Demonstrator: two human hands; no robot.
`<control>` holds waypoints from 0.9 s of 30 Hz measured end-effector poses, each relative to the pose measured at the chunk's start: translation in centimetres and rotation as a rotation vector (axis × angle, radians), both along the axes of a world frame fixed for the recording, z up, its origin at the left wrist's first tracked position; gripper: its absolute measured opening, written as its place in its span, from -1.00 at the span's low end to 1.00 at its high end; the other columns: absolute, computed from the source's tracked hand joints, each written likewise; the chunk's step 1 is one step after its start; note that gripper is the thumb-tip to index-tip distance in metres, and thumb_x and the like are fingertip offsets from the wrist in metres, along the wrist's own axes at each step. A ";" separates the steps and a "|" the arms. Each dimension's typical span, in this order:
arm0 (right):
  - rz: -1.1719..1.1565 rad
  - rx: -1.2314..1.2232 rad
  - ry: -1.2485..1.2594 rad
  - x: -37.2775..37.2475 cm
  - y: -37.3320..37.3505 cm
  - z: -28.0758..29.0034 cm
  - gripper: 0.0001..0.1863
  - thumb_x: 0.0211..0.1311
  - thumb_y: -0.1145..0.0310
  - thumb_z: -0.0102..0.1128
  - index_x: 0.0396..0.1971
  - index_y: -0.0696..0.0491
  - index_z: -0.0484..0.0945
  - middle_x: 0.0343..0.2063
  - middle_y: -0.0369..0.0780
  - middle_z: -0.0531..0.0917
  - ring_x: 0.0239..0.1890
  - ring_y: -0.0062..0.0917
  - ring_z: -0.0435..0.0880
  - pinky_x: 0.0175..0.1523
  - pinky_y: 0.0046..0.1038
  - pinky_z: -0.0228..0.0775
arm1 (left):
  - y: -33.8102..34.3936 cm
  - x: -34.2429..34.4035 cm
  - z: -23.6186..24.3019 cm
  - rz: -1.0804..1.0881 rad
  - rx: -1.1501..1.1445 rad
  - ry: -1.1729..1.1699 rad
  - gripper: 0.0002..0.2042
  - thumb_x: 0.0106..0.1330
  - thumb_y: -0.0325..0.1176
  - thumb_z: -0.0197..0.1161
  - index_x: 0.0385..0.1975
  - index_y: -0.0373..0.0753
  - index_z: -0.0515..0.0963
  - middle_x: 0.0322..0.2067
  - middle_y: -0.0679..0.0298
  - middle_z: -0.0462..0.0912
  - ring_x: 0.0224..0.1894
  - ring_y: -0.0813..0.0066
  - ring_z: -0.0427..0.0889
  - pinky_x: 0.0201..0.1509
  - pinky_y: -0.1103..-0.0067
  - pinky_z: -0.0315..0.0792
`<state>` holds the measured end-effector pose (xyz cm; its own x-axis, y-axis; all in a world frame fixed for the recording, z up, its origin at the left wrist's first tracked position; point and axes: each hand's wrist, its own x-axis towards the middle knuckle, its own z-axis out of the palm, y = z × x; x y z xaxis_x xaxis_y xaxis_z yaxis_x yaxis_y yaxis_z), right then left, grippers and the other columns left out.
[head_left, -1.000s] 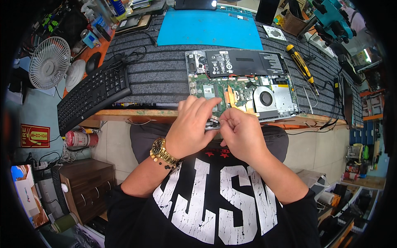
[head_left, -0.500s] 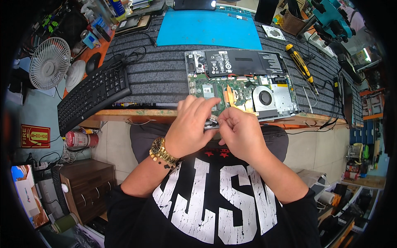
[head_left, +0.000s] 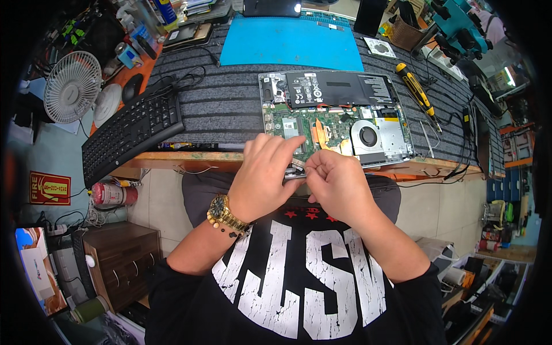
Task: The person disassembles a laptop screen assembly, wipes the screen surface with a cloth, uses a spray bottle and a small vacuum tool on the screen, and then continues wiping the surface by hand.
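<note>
An opened laptop base (head_left: 394,150) lies at the front edge of the bench, its insides facing up. A black battery (head_left: 339,87) spans its far side; a green circuit board (head_left: 276,122), a copper heat pipe (head_left: 320,135) and a round fan (head_left: 365,135) lie nearer me. Over the near left corner is my left hand (head_left: 261,169), open, index finger stretched across the board and thumb apart near the front edge. Close beside it, my right hand (head_left: 336,179) is closed in a pinch at a small silver metal part (head_left: 298,164). Whatever those fingertips grip is hidden.
A yellow and black screwdriver (head_left: 415,89) lies right of the laptop, near thin tweezers-like metal (head_left: 427,138). A blue mat (head_left: 290,43) is behind. On the left stand a black keyboard (head_left: 133,133), a mouse (head_left: 133,88) and a white fan (head_left: 72,86). A microscope (head_left: 460,29) stands far right.
Both hands stay almost in place at the laptop's near edge. My right hand has shifted very slightly to the right; the whole view has moved a little.
</note>
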<state>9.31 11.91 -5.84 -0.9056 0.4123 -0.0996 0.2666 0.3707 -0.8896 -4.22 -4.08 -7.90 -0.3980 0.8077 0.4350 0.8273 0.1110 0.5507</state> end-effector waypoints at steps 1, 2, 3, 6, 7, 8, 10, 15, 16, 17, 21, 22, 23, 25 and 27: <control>0.001 -0.001 0.001 0.0 0.0 0.0 -0.95 0.40 0.57 0.34 -0.28 0.23 0.68 -0.52 -0.05 0.78 -0.49 -0.30 0.81 -0.30 -0.30 0.62 | 0.0 0.2 0.1 0.010 -0.001 0.002 -0.21 0.02 -0.48 0.63 0.39 -0.18 0.56 -0.19 0.29 0.58 -0.03 0.19 0.52 0.11 0.29 0.31; 0.002 0.003 0.006 0.0 0.0 0.1 -0.95 0.41 0.56 0.34 -0.28 0.23 0.68 -0.52 -0.06 0.78 -0.49 -0.30 0.82 -0.30 -0.29 0.62 | 0.0 0.3 0.1 0.010 -0.002 0.003 -0.21 0.02 -0.48 0.63 0.39 -0.18 0.56 -0.19 0.29 0.58 -0.03 0.19 0.52 0.11 0.29 0.31; 0.003 0.007 0.010 0.0 0.1 0.1 -0.94 0.42 0.55 0.34 -0.28 0.23 0.69 -0.52 -0.06 0.78 -0.48 -0.29 0.83 -0.30 -0.29 0.62 | 0.0 0.4 0.2 0.025 -0.012 0.011 -0.22 0.03 -0.47 0.63 0.39 -0.18 0.56 -0.19 0.30 0.58 -0.03 0.20 0.53 0.12 0.28 0.29; 0.025 0.029 -0.014 0.0 0.2 0.4 -0.91 0.44 0.53 0.32 -0.28 0.25 0.69 -0.53 -0.06 0.79 -0.50 -0.30 0.85 -0.31 -0.30 0.64 | 0.0 0.6 0.4 0.046 -0.037 0.027 -0.22 0.03 -0.46 0.64 0.38 -0.17 0.56 -0.20 0.32 0.57 -0.03 0.21 0.53 0.14 0.26 0.27; 0.024 0.029 -0.012 0.0 0.2 0.5 -0.91 0.44 0.53 0.32 -0.28 0.25 0.69 -0.53 -0.06 0.79 -0.50 -0.30 0.85 -0.31 -0.30 0.64 | 0.0 0.7 0.4 0.052 -0.051 0.034 -0.22 0.03 -0.46 0.64 0.38 -0.17 0.56 -0.20 0.33 0.57 -0.03 0.22 0.53 0.15 0.26 0.25; 0.022 0.002 -0.024 0.0 0.2 0.7 -0.90 0.45 0.53 0.31 -0.28 0.25 0.69 -0.54 -0.06 0.79 -0.51 -0.31 0.86 -0.32 -0.31 0.65 | 0.1 0.7 0.5 0.052 -0.051 0.034 -0.22 0.03 -0.46 0.64 0.38 -0.17 0.56 -0.20 0.33 0.57 -0.03 0.22 0.53 0.15 0.26 0.25; 0.019 -0.025 -0.035 -0.1 0.2 1.0 -0.89 0.47 0.52 0.29 -0.28 0.26 0.68 -0.54 -0.06 0.80 -0.51 -0.33 0.87 -0.33 -0.32 0.67 | 0.1 0.8 0.6 0.058 -0.061 0.045 -0.22 0.03 -0.46 0.64 0.38 -0.17 0.56 -0.21 0.33 0.56 -0.03 0.23 0.53 0.15 0.26 0.23; 0.028 -0.097 -0.038 0.0 0.3 1.1 -0.88 0.50 0.53 0.25 -0.25 0.28 0.68 -0.51 -0.06 0.82 -0.52 -0.36 0.88 -0.35 -0.35 0.67 | 0.2 0.8 0.6 0.064 -0.072 0.060 -0.24 0.02 -0.46 0.64 0.35 -0.17 0.58 -0.20 0.33 0.55 -0.04 0.23 0.53 0.16 0.24 0.21; 0.027 -0.098 -0.038 0.0 0.3 1.1 -0.88 0.50 0.53 0.25 -0.25 0.28 0.68 -0.51 -0.06 0.82 -0.52 -0.36 0.88 -0.35 -0.35 0.67 | 0.2 0.8 0.6 0.068 -0.068 0.066 -0.25 0.01 -0.45 0.64 0.34 -0.16 0.58 -0.20 0.33 0.55 -0.04 0.23 0.53 0.16 0.23 0.20; 0.024 -0.111 -0.043 0.0 0.3 1.1 -0.88 0.49 0.53 0.26 -0.24 0.28 0.68 -0.50 -0.05 0.82 -0.52 -0.36 0.88 -0.34 -0.35 0.68 | 0.2 0.8 0.6 0.068 -0.069 0.067 -0.25 0.01 -0.45 0.64 0.34 -0.16 0.58 -0.20 0.33 0.55 -0.04 0.23 0.53 0.16 0.23 0.20; 0.016 -0.155 -0.046 0.2 0.3 1.0 -0.89 0.52 0.53 0.25 -0.21 0.27 0.67 -0.49 -0.11 0.81 -0.51 -0.44 0.87 -0.35 -0.40 0.66 | 0.1 0.8 0.9 0.061 -0.064 0.043 -0.28 0.02 -0.42 0.66 0.31 -0.15 0.61 -0.22 0.34 0.53 -0.05 0.24 0.50 0.16 0.24 0.19; 0.015 -0.155 -0.045 0.3 0.3 0.9 -0.89 0.52 0.53 0.25 -0.21 0.27 0.67 -0.49 -0.11 0.81 -0.51 -0.44 0.87 -0.35 -0.40 0.66 | 0.0 0.8 1.0 0.055 -0.060 0.035 -0.28 0.02 -0.41 0.67 0.30 -0.14 0.62 -0.23 0.34 0.52 -0.05 0.24 0.50 0.16 0.25 0.19; 0.018 -0.201 -0.015 0.5 0.4 0.6 -0.90 0.55 0.52 0.24 -0.18 0.25 0.67 -0.48 -0.16 0.80 -0.50 -0.50 0.85 -0.36 -0.43 0.65 | -0.1 0.7 1.2 0.053 -0.060 0.035 -0.28 0.02 -0.41 0.67 0.30 -0.14 0.62 -0.23 0.34 0.52 -0.05 0.24 0.50 0.16 0.25 0.19; 0.018 -0.247 0.014 1.1 0.5 0.6 -0.90 0.58 0.51 0.23 -0.16 0.23 0.66 -0.48 -0.21 0.78 -0.49 -0.57 0.84 -0.37 -0.46 0.63 | -0.5 0.4 1.6 0.012 -0.012 0.008 -0.28 0.05 -0.33 0.72 0.30 -0.14 0.62 -0.24 0.34 0.51 -0.07 0.25 0.49 0.14 0.27 0.21; -0.008 -0.300 0.102 2.1 1.1 1.4 -0.90 0.64 0.49 0.22 -0.11 0.20 0.66 -0.48 -0.31 0.74 -0.49 -0.67 0.78 -0.39 -0.52 0.60 | -1.2 0.0 2.5 0.046 -0.004 0.001 -0.28 0.07 -0.29 0.74 0.31 -0.16 0.62 -0.22 0.34 0.54 -0.07 0.26 0.51 0.15 0.29 0.23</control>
<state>11.38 13.04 -4.43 -0.9139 0.3854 -0.1271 0.1726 0.0857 -0.9812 -4.25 -5.31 -5.41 -0.4340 0.7904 0.4323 0.8218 0.1507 0.5495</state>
